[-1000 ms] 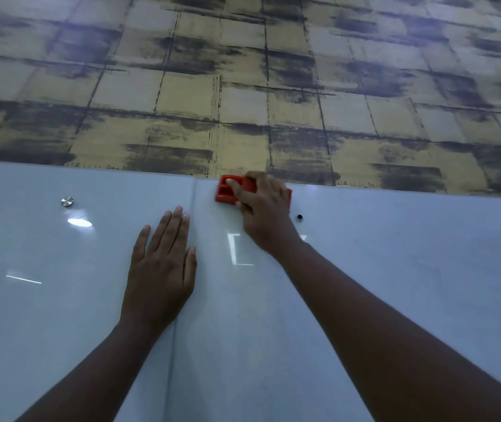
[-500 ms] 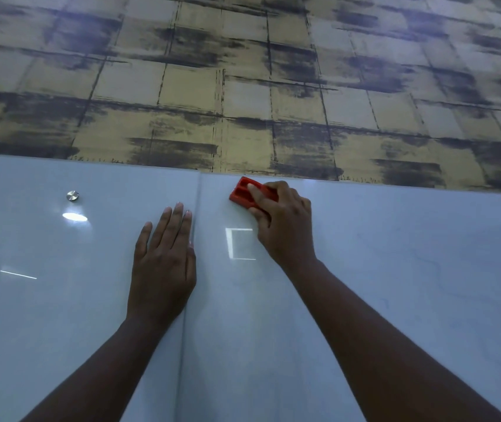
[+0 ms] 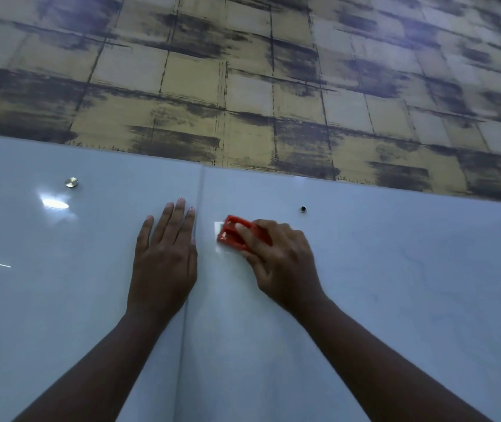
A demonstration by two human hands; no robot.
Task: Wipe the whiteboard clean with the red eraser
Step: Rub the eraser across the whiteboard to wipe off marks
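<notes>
Your right hand (image 3: 282,257), fingers gripping the red eraser (image 3: 237,236), has come lower on the whiteboard (image 3: 395,284), so wiping is progressing, while your left hand (image 3: 164,257) is pressing flat.

Bare whiteboard (image 3: 395,284) rightward; only a dark stud (image 3: 303,209) interrupts

Red eraser (image 3: 233,236) lies flat on the glossy whiteboard (image 3: 395,284); near its upper edge.
</notes>
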